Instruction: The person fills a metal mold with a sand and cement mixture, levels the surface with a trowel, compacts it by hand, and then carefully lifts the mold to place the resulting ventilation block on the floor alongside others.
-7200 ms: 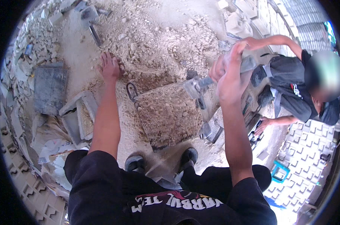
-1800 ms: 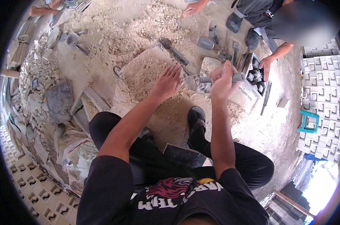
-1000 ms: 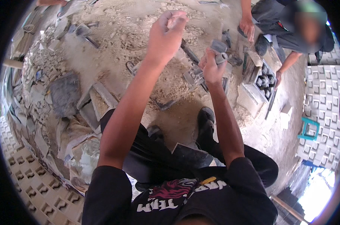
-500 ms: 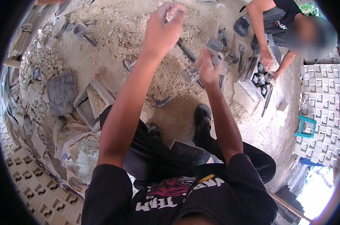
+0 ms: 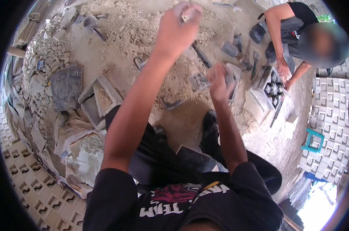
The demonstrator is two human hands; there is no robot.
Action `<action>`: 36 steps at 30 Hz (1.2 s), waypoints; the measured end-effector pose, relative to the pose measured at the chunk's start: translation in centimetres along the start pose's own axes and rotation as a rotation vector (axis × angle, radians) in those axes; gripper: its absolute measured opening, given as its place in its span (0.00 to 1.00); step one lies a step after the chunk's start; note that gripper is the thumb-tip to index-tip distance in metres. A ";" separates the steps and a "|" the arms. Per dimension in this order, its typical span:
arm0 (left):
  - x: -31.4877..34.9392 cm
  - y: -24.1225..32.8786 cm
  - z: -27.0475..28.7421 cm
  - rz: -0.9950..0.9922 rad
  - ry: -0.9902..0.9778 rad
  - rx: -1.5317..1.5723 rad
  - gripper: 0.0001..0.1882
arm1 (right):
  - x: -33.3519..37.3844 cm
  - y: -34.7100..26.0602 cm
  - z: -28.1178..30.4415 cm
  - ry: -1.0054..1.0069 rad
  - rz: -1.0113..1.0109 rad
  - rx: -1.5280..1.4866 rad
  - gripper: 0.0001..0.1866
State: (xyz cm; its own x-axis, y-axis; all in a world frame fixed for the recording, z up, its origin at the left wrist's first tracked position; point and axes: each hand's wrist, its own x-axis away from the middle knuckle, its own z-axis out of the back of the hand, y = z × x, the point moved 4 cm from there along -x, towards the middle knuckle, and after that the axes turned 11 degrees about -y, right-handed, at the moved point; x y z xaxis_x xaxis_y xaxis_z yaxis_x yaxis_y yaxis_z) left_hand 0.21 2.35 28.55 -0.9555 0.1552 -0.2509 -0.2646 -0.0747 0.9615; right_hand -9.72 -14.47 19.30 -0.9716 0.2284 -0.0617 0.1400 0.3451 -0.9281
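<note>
Head camera, and we start far left, where pale patterned blocks sit in rows below a spread of broken rubble. Next along we have a dark square slab beside that rubble, a crumpled bag nearer to us, and an open frame with crumbs inside. Past a dark metal loop, up comes our left hand, high over the crumbly powder; its fingers curl inward, and whether that grip has anything in it, we cannot tell. Just right sits the bladed tool, low by the powder, blade to the left, and our right hand, blurred, has its grip closed around the handle; whether blade and powder touch, we cannot say. On we go: a grey block-shaped piece lies just above that hand, and across from us a co-worker's hands are at the edge of a box full of grey shapes. Far right, we find a teal stool beside light-coloured tiles.
</note>
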 end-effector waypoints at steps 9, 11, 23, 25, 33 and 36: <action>0.8 1.1 0.4 0.042 -0.008 -0.060 0.17 | 3.2 0.5 1.4 -0.212 0.154 0.571 0.10; 1.0 1.5 1.0 -0.099 0.056 -0.105 0.16 | 4.0 2.5 0.7 -0.306 0.326 0.653 0.11; 1.1 2.3 2.2 -0.141 0.125 -0.171 0.11 | 6.3 1.1 -2.2 -0.261 0.192 0.530 0.16; 0.7 2.0 2.3 -0.171 0.132 -0.120 0.11 | 6.2 3.6 -1.0 -0.316 0.180 0.677 0.16; 1.6 2.8 4.1 -0.019 -0.011 0.044 0.11 | 7.2 3.3 -4.2 -0.393 0.079 0.607 0.15; 1.3 2.0 3.6 -0.091 0.116 -0.066 0.11 | 8.3 2.2 -3.9 -0.338 0.138 0.372 0.14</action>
State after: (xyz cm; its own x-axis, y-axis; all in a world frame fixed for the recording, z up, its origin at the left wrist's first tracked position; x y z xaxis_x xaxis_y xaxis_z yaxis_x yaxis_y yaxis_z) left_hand -1.10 5.92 30.59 -0.9347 0.0496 -0.3521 -0.3556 -0.1304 0.9255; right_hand -16.75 -8.27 18.16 -0.9649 -0.0788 -0.2505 0.2534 -0.0289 -0.9669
